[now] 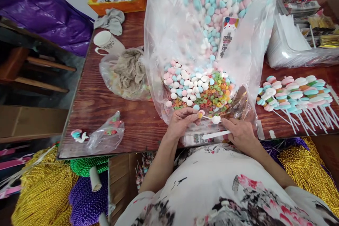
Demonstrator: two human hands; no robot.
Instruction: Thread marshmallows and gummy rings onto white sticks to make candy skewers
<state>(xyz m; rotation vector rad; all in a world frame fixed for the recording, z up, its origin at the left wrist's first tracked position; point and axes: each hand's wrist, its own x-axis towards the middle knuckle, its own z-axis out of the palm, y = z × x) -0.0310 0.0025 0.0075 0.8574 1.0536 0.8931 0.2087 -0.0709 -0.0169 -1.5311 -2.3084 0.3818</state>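
My left hand [184, 122] pinches a small orange gummy ring [200, 114] at the tip of a thin white stick [207, 117]. On that stick sits a white candy [216, 119], close to the fingertips of my right hand [239, 132], which grips the stick's other end. A wider white strip [216, 135] juts out from under my right palm. Just beyond both hands, pink, blue and white candies [189, 84] and multicoloured gummy rings [218, 90] lie in the mouth of a large clear plastic bag [169, 31].
Finished-looking candy skewers [296, 93] lie at the right, below a clear tray [283, 54] of wrappers. Leftward are a white mug [108, 42], a bag with a crumpled cloth [129, 69], a small bag [108, 134] and an orange box [116, 5]. The table's front edge is against the body.
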